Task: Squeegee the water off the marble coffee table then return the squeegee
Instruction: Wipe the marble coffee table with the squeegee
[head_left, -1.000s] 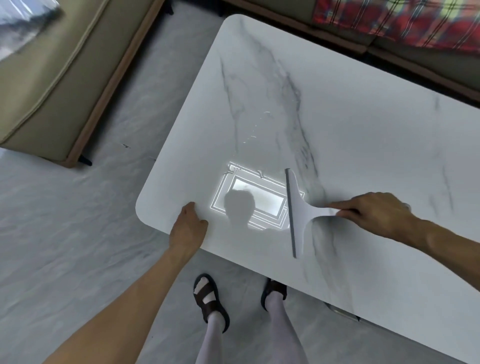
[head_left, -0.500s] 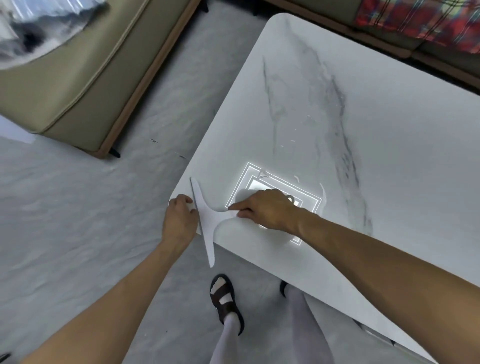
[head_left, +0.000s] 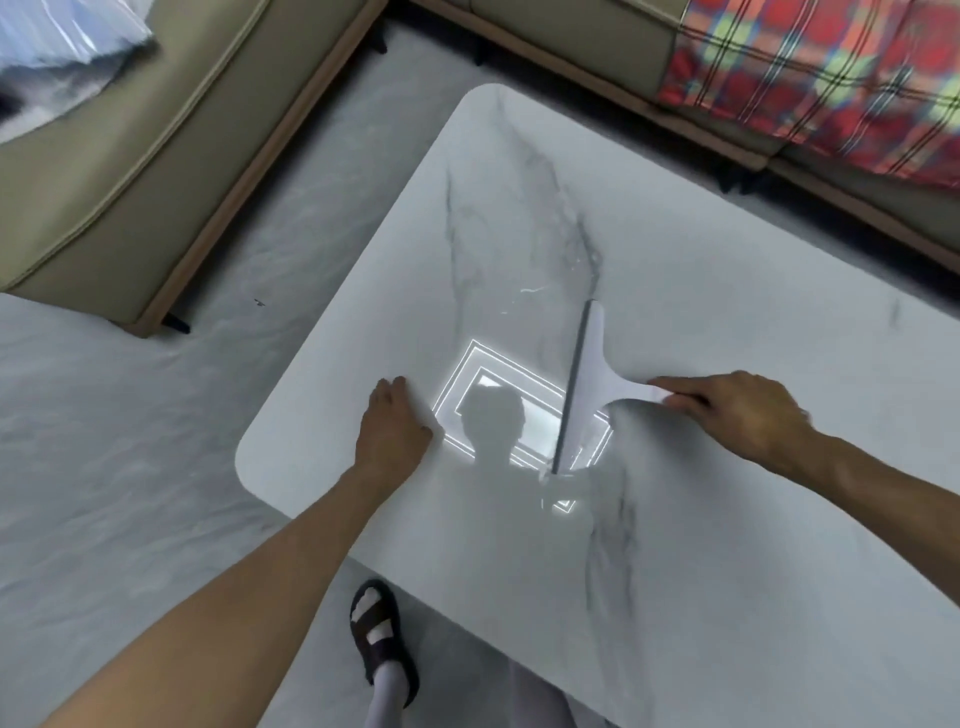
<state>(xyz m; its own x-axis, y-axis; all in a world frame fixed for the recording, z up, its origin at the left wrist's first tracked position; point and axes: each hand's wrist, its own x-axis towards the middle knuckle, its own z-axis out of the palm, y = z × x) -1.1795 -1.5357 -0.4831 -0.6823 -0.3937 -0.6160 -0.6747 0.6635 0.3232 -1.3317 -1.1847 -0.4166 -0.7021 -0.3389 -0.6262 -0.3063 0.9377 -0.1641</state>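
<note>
The white marble coffee table (head_left: 727, 291) with grey veins fills the middle and right of the view. A white squeegee (head_left: 589, 374) lies blade-down on it, its grey rubber edge running near to far. My right hand (head_left: 737, 410) is shut on the squeegee's handle, to the right of the blade. Small glints of water (head_left: 535, 291) show just beyond and left of the blade's far end. My left hand (head_left: 392, 426) rests flat on the table near its left edge, fingers together, holding nothing.
A beige sofa (head_left: 130, 156) stands at the left and another along the back, with a red plaid blanket (head_left: 831, 78) at the top right. Grey floor runs between the sofas and the table. My sandalled foot (head_left: 382, 639) is under the near edge.
Half a second ago the squeegee hung over the table's left edge beside my left hand. My right hand has since carried it back right, onto the table past the ceiling light's reflection.
</note>
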